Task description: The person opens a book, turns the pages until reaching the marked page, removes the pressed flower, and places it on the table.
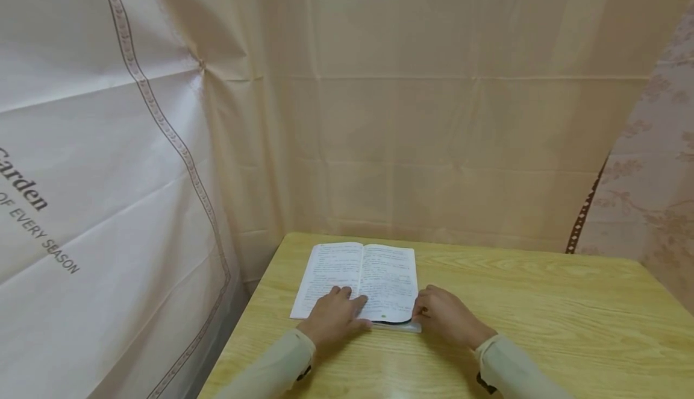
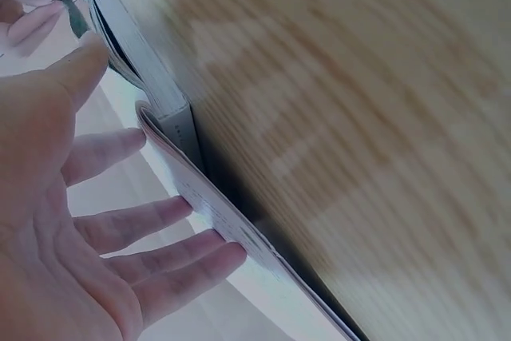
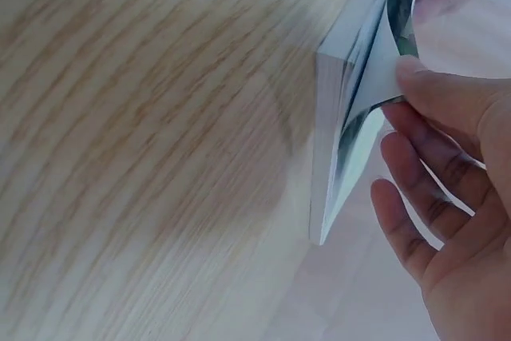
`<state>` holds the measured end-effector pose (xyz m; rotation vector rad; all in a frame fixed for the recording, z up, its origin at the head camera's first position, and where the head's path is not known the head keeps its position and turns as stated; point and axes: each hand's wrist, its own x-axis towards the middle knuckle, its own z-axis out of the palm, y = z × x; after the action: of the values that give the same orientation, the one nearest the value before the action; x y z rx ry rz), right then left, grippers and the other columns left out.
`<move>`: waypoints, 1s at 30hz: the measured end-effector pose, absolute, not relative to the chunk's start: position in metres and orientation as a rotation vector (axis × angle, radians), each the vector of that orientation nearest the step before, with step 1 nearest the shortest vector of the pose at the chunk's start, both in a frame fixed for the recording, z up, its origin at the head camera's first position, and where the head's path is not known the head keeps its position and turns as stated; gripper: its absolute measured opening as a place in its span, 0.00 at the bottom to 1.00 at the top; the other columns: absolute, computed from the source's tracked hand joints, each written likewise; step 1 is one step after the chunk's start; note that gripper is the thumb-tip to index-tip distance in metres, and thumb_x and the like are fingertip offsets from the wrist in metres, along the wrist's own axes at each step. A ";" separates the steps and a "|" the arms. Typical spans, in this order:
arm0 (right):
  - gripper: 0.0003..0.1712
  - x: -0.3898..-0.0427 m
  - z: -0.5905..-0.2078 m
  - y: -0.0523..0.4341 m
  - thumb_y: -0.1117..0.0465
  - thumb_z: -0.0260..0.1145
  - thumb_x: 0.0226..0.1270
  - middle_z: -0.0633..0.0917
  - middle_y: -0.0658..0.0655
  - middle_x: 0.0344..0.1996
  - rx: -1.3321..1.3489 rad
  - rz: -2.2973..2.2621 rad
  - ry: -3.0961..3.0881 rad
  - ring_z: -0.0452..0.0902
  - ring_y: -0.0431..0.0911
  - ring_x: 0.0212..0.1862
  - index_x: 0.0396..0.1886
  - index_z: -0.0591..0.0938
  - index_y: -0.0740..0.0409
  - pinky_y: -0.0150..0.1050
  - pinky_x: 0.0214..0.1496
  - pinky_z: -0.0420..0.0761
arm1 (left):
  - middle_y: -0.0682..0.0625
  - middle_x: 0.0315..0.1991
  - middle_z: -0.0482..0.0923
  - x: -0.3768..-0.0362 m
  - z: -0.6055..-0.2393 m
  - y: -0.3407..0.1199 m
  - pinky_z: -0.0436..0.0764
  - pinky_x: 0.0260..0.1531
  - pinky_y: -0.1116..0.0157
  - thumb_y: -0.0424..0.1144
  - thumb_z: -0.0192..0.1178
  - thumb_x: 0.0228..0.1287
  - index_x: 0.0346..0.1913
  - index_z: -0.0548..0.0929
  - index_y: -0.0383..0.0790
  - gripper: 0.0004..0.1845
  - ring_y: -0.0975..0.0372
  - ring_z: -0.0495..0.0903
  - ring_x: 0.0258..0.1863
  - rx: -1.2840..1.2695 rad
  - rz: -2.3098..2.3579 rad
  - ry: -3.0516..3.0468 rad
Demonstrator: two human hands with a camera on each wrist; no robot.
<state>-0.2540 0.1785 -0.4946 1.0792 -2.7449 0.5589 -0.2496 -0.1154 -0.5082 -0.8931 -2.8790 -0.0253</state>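
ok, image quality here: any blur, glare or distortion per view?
Head view: sharp and evenly lit, slight wide-angle bend at the edges, soft sheen on the table near the book. Left wrist: washed out, left hand close and soft. Right wrist: table grain smeared, right hand and pages overexposed.

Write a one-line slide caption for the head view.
Left hand rests flat on an open book at a wooden table's near-left corner, right hand at its lower right page edge.
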 end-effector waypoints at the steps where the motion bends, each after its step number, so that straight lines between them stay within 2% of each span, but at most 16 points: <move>1: 0.05 -0.253 -0.494 0.179 0.62 0.78 0.61 0.82 0.36 0.30 1.071 0.596 -2.753 0.72 0.34 0.35 0.31 0.89 0.46 0.34 0.36 0.78 | 0.45 0.50 0.81 -0.249 -0.508 -0.115 0.82 0.37 0.59 0.70 0.54 0.67 0.66 0.82 0.53 0.35 0.54 0.78 0.43 -0.901 -0.005 -2.866; 8: 0.04 -0.250 -0.489 0.178 0.59 0.75 0.67 0.80 0.36 0.32 1.065 0.701 -2.653 0.76 0.37 0.36 0.33 0.86 0.45 0.35 0.38 0.80 | 0.47 0.43 0.81 -0.250 -0.508 -0.113 0.80 0.29 0.61 0.70 0.55 0.66 0.63 0.85 0.55 0.32 0.56 0.77 0.37 -0.892 0.059 -2.817; 13: 0.07 -0.250 -0.489 0.174 0.61 0.77 0.63 0.81 0.42 0.37 1.054 0.651 -2.484 0.78 0.40 0.38 0.35 0.86 0.47 0.33 0.39 0.82 | 0.49 0.38 0.81 -0.252 -0.511 -0.113 0.79 0.27 0.61 0.67 0.54 0.71 0.56 0.87 0.54 0.27 0.57 0.76 0.33 -0.893 -0.002 -2.801; 17: 0.15 -0.249 -0.488 0.173 0.63 0.79 0.60 0.82 0.46 0.42 0.953 0.712 -2.432 0.77 0.39 0.36 0.44 0.83 0.51 0.32 0.35 0.80 | 0.51 0.31 0.79 -0.255 -0.510 -0.114 0.78 0.24 0.62 0.58 0.52 0.78 0.41 0.87 0.49 0.20 0.59 0.75 0.28 -0.918 -0.117 -2.790; 19: 0.21 -0.249 -0.488 0.173 0.64 0.79 0.60 0.82 0.49 0.45 0.889 0.758 -2.456 0.77 0.39 0.35 0.51 0.81 0.53 0.32 0.33 0.79 | 0.51 0.31 0.80 -0.256 -0.510 -0.114 0.79 0.25 0.61 0.54 0.52 0.80 0.42 0.85 0.47 0.18 0.59 0.78 0.28 -0.906 -0.145 -2.775; 21: 0.24 -0.249 -0.488 0.174 0.63 0.79 0.61 0.82 0.50 0.46 0.851 0.771 -2.511 0.75 0.39 0.34 0.54 0.79 0.54 0.33 0.31 0.77 | 0.50 0.31 0.81 -0.257 -0.509 -0.114 0.80 0.25 0.61 0.51 0.55 0.79 0.46 0.82 0.42 0.15 0.58 0.80 0.29 -0.862 -0.165 -2.752; 24: 0.22 -0.249 -0.490 0.176 0.62 0.78 0.62 0.82 0.52 0.47 0.884 0.738 -2.619 0.77 0.41 0.36 0.54 0.81 0.55 0.36 0.35 0.80 | 0.48 0.33 0.78 -0.256 -0.510 -0.114 0.79 0.24 0.62 0.44 0.61 0.74 0.52 0.76 0.36 0.15 0.57 0.79 0.30 -0.778 -0.186 -2.674; 27: 0.20 -0.250 -0.496 0.177 0.59 0.79 0.60 0.83 0.52 0.47 0.951 0.680 -2.727 0.79 0.43 0.40 0.51 0.84 0.55 0.41 0.41 0.82 | 0.48 0.33 0.69 -0.256 -0.510 -0.115 0.75 0.24 0.63 0.37 0.61 0.69 0.47 0.72 0.36 0.11 0.58 0.72 0.30 -0.751 -0.176 -2.539; 30: 0.21 -0.251 -0.502 0.178 0.54 0.81 0.57 0.83 0.51 0.46 0.992 0.594 -2.786 0.79 0.46 0.45 0.48 0.87 0.55 0.46 0.49 0.83 | 0.47 0.37 0.67 -0.259 -0.511 -0.116 0.74 0.32 0.62 0.34 0.59 0.67 0.43 0.74 0.38 0.06 0.57 0.69 0.35 -0.790 -0.108 -2.421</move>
<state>-0.2511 0.1777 -0.5019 0.9920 -2.7859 0.5935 -0.2586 -0.1163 -0.5108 -0.7901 -2.4212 -0.1084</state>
